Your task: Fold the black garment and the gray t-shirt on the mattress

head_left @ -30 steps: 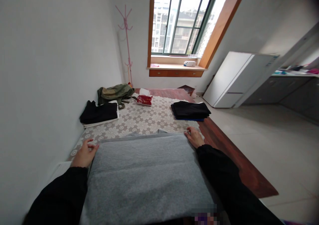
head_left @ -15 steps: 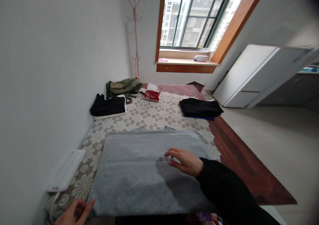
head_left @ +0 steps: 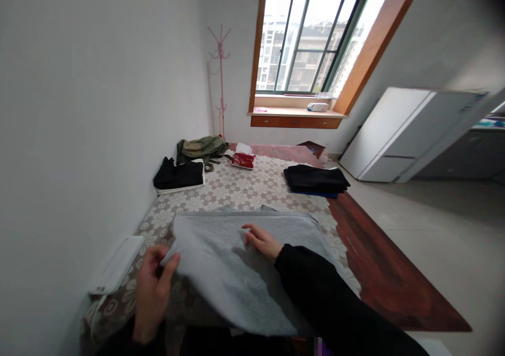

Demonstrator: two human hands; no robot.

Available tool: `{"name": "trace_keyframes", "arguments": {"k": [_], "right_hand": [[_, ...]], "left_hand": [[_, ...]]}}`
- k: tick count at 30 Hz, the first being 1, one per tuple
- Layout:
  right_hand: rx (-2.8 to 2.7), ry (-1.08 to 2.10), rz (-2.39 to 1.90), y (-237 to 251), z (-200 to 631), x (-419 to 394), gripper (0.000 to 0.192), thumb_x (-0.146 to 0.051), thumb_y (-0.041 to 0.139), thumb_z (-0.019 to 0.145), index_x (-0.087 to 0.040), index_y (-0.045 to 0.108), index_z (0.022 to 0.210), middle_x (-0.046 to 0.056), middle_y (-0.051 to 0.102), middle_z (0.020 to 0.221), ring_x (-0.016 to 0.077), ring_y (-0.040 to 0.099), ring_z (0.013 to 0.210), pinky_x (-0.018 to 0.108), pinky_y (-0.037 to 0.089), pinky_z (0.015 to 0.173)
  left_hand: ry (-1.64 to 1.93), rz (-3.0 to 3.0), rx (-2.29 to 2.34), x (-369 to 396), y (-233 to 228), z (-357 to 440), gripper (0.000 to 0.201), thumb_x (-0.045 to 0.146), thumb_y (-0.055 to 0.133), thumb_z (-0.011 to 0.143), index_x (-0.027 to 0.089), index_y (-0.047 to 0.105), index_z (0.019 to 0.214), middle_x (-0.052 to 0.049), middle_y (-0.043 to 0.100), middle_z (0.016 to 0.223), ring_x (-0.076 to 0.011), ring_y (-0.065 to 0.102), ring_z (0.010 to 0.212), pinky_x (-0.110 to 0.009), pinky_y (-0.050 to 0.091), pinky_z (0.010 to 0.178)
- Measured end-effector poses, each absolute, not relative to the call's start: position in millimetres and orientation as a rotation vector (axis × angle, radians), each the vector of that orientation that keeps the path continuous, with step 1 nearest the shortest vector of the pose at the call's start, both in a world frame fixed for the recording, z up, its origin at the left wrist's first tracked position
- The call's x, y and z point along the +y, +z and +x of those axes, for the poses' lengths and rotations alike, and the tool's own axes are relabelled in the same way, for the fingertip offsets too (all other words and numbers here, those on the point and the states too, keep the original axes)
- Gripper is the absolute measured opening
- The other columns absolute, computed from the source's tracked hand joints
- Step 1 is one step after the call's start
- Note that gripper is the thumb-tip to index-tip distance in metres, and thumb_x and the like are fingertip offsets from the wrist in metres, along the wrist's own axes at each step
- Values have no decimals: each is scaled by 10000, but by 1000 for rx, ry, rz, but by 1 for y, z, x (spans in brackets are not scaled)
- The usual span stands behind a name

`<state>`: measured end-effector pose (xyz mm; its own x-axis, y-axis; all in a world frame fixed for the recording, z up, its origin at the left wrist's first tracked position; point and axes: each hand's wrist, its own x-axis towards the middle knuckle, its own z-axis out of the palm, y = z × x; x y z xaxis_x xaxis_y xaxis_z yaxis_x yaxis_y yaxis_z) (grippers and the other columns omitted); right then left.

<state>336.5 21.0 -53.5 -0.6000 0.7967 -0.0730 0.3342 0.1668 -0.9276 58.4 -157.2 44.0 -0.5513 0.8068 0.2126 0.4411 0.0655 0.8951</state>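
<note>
A grey folded cloth point(head_left: 232, 261) lies at the near end of a table covered by a flower-patterned tablecloth point(head_left: 240, 187). My left hand point(head_left: 153, 287) pinches the cloth's near left corner and holds it lifted off the table, turned toward the middle. My right hand point(head_left: 262, 240) rests flat on the middle of the cloth, fingers spread, pressing it down. Both arms wear black sleeves.
A black folded pile on a white one point(head_left: 179, 176) sits at the left by the wall, an olive garment point(head_left: 199, 148) behind it. A red tissue pack point(head_left: 243, 159) and a black folded stack point(head_left: 315, 180) lie farther back. A white flat device point(head_left: 116, 264) lies at the left edge.
My left hand has taken the cloth's near left corner and raised it inward. My right hand slid slightly left along the cloth's middle. The camera rose a little.
</note>
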Motion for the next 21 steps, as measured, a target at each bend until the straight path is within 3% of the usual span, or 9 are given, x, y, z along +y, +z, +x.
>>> {"name": "trace_keyframes", "arguments": {"k": [3,5,7,9,13,15,17,19,21], "right_hand": [[-1546,1813,-940,-26,367,25,737,-836,352,927,-265,519,1362,73,705,1032,204,652,670,322,490,551],[-1288,1830,-852,-2,406,24,758,-849,309,929,-263,553,1344,99,712,1127,254,704,839,370,552,651],[-1156,1736,-843,15,453,19,813,-870,260,918,-259,568,1355,116,712,1193,300,701,1015,435,573,813],[-1175,1648,-937,19,496,7,835,-872,354,889,-259,526,1429,123,713,1224,332,681,1103,487,555,916],[-1401,1428,-1215,-12,544,-21,972,-545,821,744,-273,381,1566,114,710,1257,315,677,1121,478,526,995],[-1480,1306,-1225,-31,551,-31,932,-454,822,760,-283,397,1571,113,676,1338,310,645,1201,474,492,1059],[-1541,1209,-1230,-44,554,-37,723,-446,756,825,-269,536,1491,108,648,1397,326,594,1291,492,435,1133],[-1607,1173,-1290,-48,556,-40,580,-453,727,851,-242,653,1387,108,638,1425,357,547,1354,528,371,1190],[-1686,1190,-1341,-47,559,-41,628,-453,761,826,-241,648,1406,103,602,1482,373,489,1417,555,300,1235]], "left_hand": [[1535,1480,1449,-107,84,156,244,465,595,915,258,471,951,-36,570,902,-221,617,853,-344,534,791],[1343,1652,1111,-91,89,223,167,348,620,912,259,502,991,-47,618,952,-212,632,898,-352,513,847],[1151,1765,865,-92,78,277,283,236,685,851,253,534,1090,-51,659,994,-223,645,965,-364,498,909],[956,1846,704,-106,57,310,373,162,693,822,246,558,1158,-34,687,975,-227,653,991,-383,471,1003],[610,2098,731,-138,11,317,370,242,757,818,244,613,1159,-42,691,1105,-264,616,1095,-446,408,1100],[466,2220,843,-148,-3,304,429,325,785,818,251,610,1203,-63,650,1249,-308,561,1190,-481,412,1080],[350,2288,983,-153,-11,290,452,329,763,842,253,594,1254,-75,623,1302,-332,535,1210,-520,411,1065],[254,2325,1085,-154,-14,279,392,290,720,875,241,600,1245,-79,634,1264,-335,548,1171,-539,418,1039],[173,2329,1125,-153,-16,271,268,244,662,917,230,628,1183,-71,659,1189,-321,570,1122,-527,432,1009]]}}
